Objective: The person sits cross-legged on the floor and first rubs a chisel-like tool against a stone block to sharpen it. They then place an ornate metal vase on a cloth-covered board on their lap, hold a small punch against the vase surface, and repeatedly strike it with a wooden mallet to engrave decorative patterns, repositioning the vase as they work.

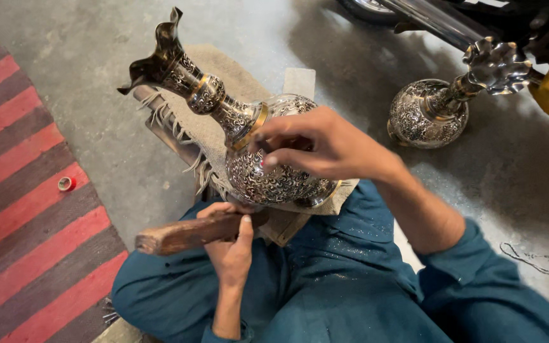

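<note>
An engraved metal vase point(249, 146) is laid tilted across a cloth-covered block point(223, 82), its flared mouth pointing up and away to the left and its round belly nearest the person. The right hand point(316, 146) is placed over the belly, just below the gold band at the neck; the fingertips point(268, 162) are pressed onto the patterned surface. Whether a small tool is pinched between them cannot be told, so the grip there is left unsettled. The left hand point(230, 244) is clenched around a wooden mallet point(189, 234), which is held level just under the vase, its thick end pointing left. Both hands are seen above the lap, which is clad in blue trousers point(325, 286) flecked with fine metal dust.

A second vase point(436, 108) of the same engraved kind is stood on the concrete floor point(96, 95) to the upper right, well apart. A red and grey striped mat point(27, 216) is spread at the left, and a small red ring point(66, 184) is lying on it.
</note>
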